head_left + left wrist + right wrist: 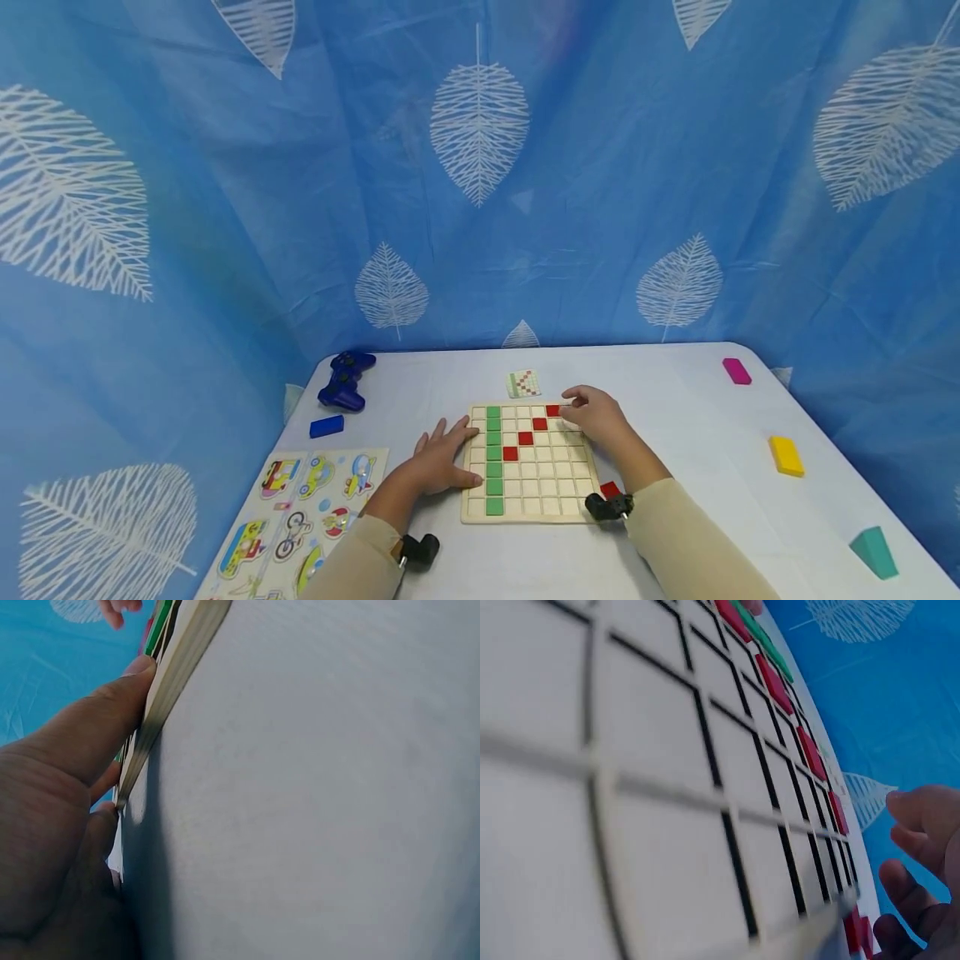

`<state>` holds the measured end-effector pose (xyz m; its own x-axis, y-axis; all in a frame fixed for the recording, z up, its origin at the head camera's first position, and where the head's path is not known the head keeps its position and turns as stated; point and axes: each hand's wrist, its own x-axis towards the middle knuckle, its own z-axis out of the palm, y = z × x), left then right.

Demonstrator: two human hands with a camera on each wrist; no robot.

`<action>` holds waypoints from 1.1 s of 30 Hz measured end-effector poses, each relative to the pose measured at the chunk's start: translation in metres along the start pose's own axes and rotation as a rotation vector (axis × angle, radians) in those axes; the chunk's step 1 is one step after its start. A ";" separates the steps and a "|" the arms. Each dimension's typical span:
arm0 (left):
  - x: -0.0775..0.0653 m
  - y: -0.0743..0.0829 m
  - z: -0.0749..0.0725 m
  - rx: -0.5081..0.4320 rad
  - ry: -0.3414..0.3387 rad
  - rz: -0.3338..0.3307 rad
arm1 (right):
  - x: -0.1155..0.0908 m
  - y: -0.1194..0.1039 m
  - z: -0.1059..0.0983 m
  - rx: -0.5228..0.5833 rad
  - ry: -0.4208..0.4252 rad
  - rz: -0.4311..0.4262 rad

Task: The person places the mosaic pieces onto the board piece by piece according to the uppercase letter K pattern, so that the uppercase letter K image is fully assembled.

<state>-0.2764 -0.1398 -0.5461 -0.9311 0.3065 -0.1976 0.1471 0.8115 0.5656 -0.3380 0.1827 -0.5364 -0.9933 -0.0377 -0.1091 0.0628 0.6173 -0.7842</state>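
Note:
A square wooden grid board [555, 506] lies flat on the white table. One column holds green tiles [493, 471]. Several red tiles [526, 438] form a diagonal rising to the top row. My left hand [438, 461] rests on the board's left edge with spread fingers; in the left wrist view its thumb [112, 709] touches the rim. My right hand [597, 414] hovers by the board's upper right corner, beside the topmost red tile [552, 410]. In the right wrist view its loosely bent fingers [922, 817] hold nothing. Loose red tiles [611, 490] lie off the board's right side, partly hidden by the wrist camera.
A small pattern card [523, 383] lies behind the board. At left are a blue game controller [347, 381], a blue block [327, 427] and a picture puzzle board [300, 517]. Pink [737, 372], yellow [786, 456] and teal [874, 552] blocks sit along the right.

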 end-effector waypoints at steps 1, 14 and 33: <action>0.000 0.001 0.001 0.002 -0.001 0.000 | -0.004 0.001 -0.005 -0.018 0.003 0.000; 0.001 0.002 -0.001 0.004 0.004 0.001 | -0.060 0.029 -0.050 -0.109 -0.065 0.020; -0.002 0.003 0.000 -0.005 0.001 0.017 | -0.108 0.046 -0.038 -0.245 -0.170 -0.018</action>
<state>-0.2738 -0.1378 -0.5439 -0.9288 0.3198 -0.1874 0.1611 0.8037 0.5729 -0.2315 0.2445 -0.5373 -0.9623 -0.1681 -0.2136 -0.0002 0.7862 -0.6180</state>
